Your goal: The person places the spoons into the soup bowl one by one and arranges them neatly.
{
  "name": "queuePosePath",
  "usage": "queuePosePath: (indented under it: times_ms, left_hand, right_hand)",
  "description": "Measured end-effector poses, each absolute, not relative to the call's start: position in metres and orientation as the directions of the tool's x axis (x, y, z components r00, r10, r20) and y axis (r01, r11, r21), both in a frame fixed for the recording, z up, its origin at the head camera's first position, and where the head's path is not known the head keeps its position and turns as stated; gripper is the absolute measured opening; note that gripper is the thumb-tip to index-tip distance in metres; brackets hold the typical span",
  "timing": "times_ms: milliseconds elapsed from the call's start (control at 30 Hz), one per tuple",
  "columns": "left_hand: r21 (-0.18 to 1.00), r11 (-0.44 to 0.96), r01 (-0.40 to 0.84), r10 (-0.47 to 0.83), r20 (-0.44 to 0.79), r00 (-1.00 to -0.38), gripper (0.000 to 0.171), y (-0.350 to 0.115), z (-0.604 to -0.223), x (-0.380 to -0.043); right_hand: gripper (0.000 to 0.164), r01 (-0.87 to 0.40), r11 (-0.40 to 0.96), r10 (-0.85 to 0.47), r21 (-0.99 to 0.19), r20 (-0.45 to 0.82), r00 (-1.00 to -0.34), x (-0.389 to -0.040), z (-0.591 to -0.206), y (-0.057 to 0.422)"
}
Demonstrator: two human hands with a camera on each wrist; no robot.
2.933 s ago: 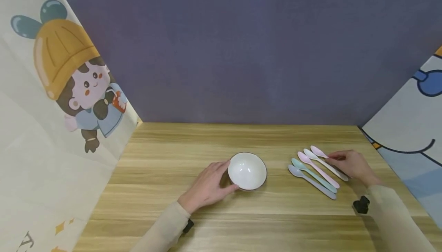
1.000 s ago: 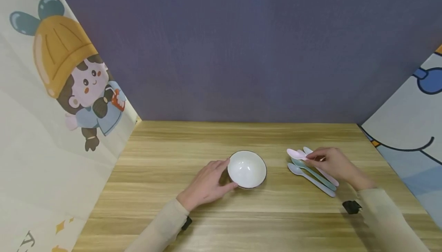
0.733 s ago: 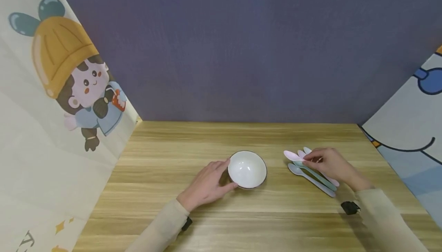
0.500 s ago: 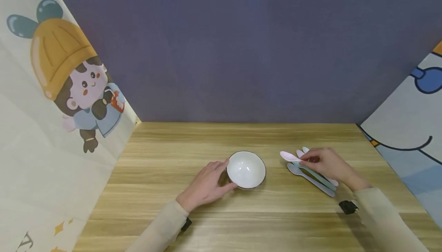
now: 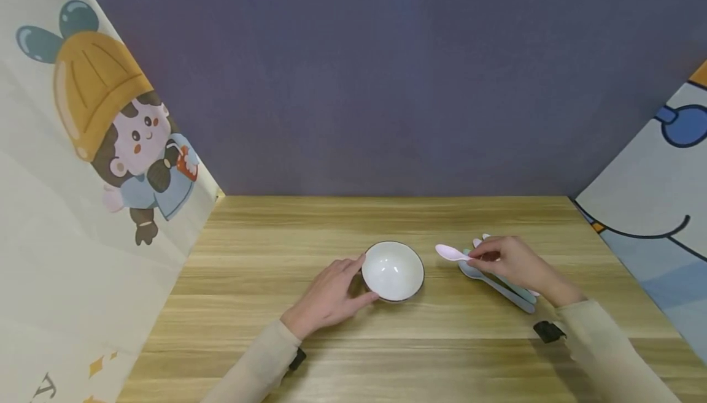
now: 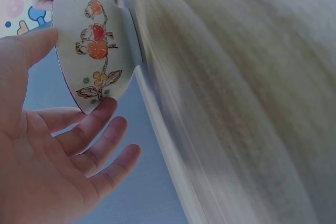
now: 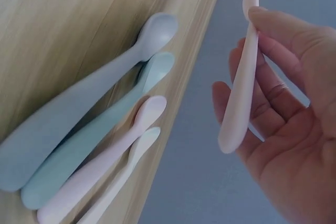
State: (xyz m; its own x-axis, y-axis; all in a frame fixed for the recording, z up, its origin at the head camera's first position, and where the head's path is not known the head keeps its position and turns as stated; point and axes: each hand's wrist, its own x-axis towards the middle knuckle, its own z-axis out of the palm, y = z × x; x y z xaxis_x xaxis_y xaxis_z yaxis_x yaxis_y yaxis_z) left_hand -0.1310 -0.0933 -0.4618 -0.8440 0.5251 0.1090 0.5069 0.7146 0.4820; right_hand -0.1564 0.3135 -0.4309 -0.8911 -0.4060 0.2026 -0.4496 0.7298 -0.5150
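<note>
My left hand (image 5: 331,295) holds the near-left side of a white bowl (image 5: 393,271) with a dark rim, upright on the table. In the left wrist view, the bowl's outside (image 6: 115,30) shows painted orange and red fruit and leaves, with thumb and fingertips at its rim and side. My right hand (image 5: 513,265) pinches a pale pink spoon (image 7: 241,93) at its neck, raised above the other spoons, its bowl end pointing left. Below lie a grey-lavender spoon (image 7: 86,93), a teal spoon (image 7: 97,135), another pink spoon (image 7: 102,158) and a white spoon (image 7: 118,179), side by side.
The wood-grain table (image 5: 331,360) meets a dark blue panel (image 5: 386,84) at the back. A pale panel with a cartoon figure (image 5: 149,133) stands at the left. Another printed panel (image 5: 652,207) closes off the right side.
My right hand has picked the pink spoon from the far right of the row and carried it left, over the others, closer to the bowl. My left hand stays at the bowl.
</note>
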Motion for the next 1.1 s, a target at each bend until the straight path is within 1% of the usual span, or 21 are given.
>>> queuePosePath:
  times_ms: [367,533,733,933,1100]
  left_hand:
    - [0.476,0.719,0.506,0.522,0.111,-0.846,0.089,-0.092,-0.462,-0.132]
    - [0.475,0.720,0.506,0.519,0.115,-0.847,0.089,-0.090,-0.463,-0.134]
    - [0.478,0.720,0.503,0.520,0.110,-0.847,0.089,-0.086,-0.465,-0.136]
    - [0.478,0.727,0.492,0.508,0.108,-0.855,0.089,-0.083,-0.463,-0.140]
    - [0.465,0.735,0.494,0.508,0.107,-0.855,0.089,-0.082,-0.461,-0.142]
  right_hand:
    - [0.006,-0.499,0.692,-0.440,-0.521,0.244,-0.864,-0.156,-0.427,0.296]
    - [0.007,-0.493,0.681,-0.458,-0.542,0.210,-0.864,-0.160,-0.426,0.291]
    - [0.006,-0.519,0.691,-0.493,-0.503,0.197,-0.848,-0.165,-0.426,0.290]
    - [0.006,-0.582,0.649,-0.544,-0.490,0.236,-0.805,-0.173,-0.421,0.284]
    - [0.006,-0.564,0.639,-0.563,-0.523,0.182,-0.806,-0.177,-0.417,0.277]
